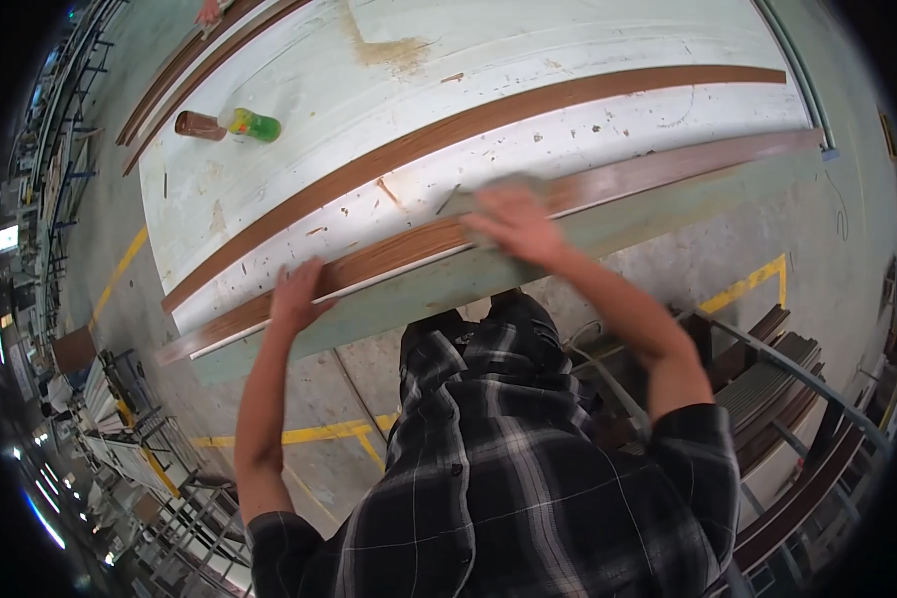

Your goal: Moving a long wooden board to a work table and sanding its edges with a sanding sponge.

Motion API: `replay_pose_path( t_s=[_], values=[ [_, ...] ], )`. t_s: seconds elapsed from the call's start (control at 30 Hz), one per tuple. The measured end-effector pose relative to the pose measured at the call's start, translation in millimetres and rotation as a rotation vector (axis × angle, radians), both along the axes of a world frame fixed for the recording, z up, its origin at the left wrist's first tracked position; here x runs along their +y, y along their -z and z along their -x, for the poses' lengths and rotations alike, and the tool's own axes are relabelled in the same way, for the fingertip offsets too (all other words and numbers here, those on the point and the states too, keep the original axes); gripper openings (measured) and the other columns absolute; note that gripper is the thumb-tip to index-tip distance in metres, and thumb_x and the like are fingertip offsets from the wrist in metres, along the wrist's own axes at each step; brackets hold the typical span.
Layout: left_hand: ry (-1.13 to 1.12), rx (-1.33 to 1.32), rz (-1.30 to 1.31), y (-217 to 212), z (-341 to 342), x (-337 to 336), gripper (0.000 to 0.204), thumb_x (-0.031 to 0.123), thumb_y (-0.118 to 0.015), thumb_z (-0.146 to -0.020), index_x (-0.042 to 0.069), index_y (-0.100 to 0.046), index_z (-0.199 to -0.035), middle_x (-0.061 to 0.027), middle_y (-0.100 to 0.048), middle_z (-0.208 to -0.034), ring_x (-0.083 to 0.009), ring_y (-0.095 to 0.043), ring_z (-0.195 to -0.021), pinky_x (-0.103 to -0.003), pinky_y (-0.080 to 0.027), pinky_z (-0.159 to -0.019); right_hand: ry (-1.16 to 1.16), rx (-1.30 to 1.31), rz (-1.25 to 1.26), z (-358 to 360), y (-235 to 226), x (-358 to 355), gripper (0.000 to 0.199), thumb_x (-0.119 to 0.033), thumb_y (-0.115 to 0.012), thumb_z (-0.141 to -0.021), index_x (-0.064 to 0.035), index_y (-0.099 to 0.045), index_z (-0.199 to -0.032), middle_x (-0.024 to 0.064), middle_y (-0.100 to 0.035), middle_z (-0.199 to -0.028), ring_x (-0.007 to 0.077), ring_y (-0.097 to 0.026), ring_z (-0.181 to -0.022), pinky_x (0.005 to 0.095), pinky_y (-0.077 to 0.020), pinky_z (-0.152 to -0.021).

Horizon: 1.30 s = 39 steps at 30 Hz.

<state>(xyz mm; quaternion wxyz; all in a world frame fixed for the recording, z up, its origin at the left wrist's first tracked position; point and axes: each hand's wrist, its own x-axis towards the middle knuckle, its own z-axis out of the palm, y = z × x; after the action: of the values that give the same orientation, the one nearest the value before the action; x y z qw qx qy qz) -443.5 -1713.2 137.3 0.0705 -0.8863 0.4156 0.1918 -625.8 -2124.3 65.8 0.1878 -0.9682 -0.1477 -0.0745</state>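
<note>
A long brown wood-grain strip lies across the near side of the table, its right part pale and shiny. My left hand spans its left part, fingers over the top and thumb at the near edge. Near the middle, my right hand presses a grey cloth-like piece onto the same strip. Motion smears this hand and the piece, so its exact kind is unclear. Beyond them a second wood-grain strip runs roughly alongside.
The pale worktable carries scattered chips, a brown bottle and a green bottle. Another person's hand touches brown strips at the far left. A metal rack with stacked profiles stands at my right.
</note>
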Motion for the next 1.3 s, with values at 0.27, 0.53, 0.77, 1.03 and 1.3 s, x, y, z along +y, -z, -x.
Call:
replay_pose_path(
  t_s=[0.27, 0.53, 0.77, 1.03, 1.3],
  values=[
    [-0.103, 0.047, 0.167, 21.0, 28.1, -60.1, 0.07, 0.045, -0.072, -0.069, 0.015, -0.047, -0.127, -0.0077, -0.058, -0.12, -0.0272, -0.055, -0.111, -0.046, -0.033, -0.104, 0.019, 0.032, 0.048, -3.4, -8.8, -2.7, 0.076, -0.022, -0.07, -0.069, -0.0323, -0.039, -0.137, 0.004, -0.033, -0.146, 0.0282, -0.034, -0.131, 0.0483, -0.0263, -0.108],
    [-0.186, 0.072, -0.062, -1.4, -4.2, 24.6, 0.077, 0.039, -0.075, -0.068, 0.014, -0.041, -0.132, -0.0069, -0.052, -0.129, -0.0265, -0.048, -0.121, -0.047, -0.029, -0.106, 0.13, 0.059, 0.25, 51.3, -23.0, -156.9, 0.084, -0.029, -0.078, -0.057, -0.0315, -0.045, -0.134, 0.0073, -0.034, -0.145, 0.0303, -0.036, -0.129, 0.0489, -0.0271, -0.106],
    [0.01, 0.052, 0.292, 30.7, 48.0, -123.9, 0.073, 0.039, -0.07, -0.074, 0.009, -0.04, -0.133, -0.0095, -0.052, -0.129, -0.026, -0.05, -0.118, -0.049, -0.027, -0.107, 0.018, -0.026, 0.079, -13.9, -4.0, 30.8, 0.067, -0.019, -0.058, -0.078, -0.0334, -0.035, -0.139, 0.0062, -0.032, -0.146, 0.0281, -0.038, -0.127, 0.0501, -0.0301, -0.104],
    [0.025, 0.046, 0.263, 12.3, 39.6, -127.1, 0.068, 0.035, -0.072, -0.073, 0.011, -0.043, -0.131, -0.01, -0.057, -0.12, -0.0263, -0.053, -0.113, -0.048, -0.028, -0.107, 0.271, 0.184, 0.183, 74.7, -24.6, -210.9, 0.081, -0.016, -0.075, -0.06, -0.0257, -0.044, -0.135, 0.0067, -0.034, -0.146, 0.0299, -0.029, -0.136, 0.0518, -0.0239, -0.107],
    [0.018, 0.108, 0.264, 19.7, 37.4, -117.8, 0.066, 0.034, -0.07, -0.074, 0.012, -0.043, -0.13, -0.0076, -0.055, -0.122, -0.0253, -0.053, -0.113, -0.044, -0.032, -0.105, 0.033, 0.031, -0.185, -0.4, -11.5, -7.1, 0.079, -0.017, -0.074, -0.063, -0.0234, -0.043, -0.135, 0.0086, -0.036, -0.144, 0.0313, -0.032, -0.133, 0.0538, -0.0251, -0.107]
  ],
)
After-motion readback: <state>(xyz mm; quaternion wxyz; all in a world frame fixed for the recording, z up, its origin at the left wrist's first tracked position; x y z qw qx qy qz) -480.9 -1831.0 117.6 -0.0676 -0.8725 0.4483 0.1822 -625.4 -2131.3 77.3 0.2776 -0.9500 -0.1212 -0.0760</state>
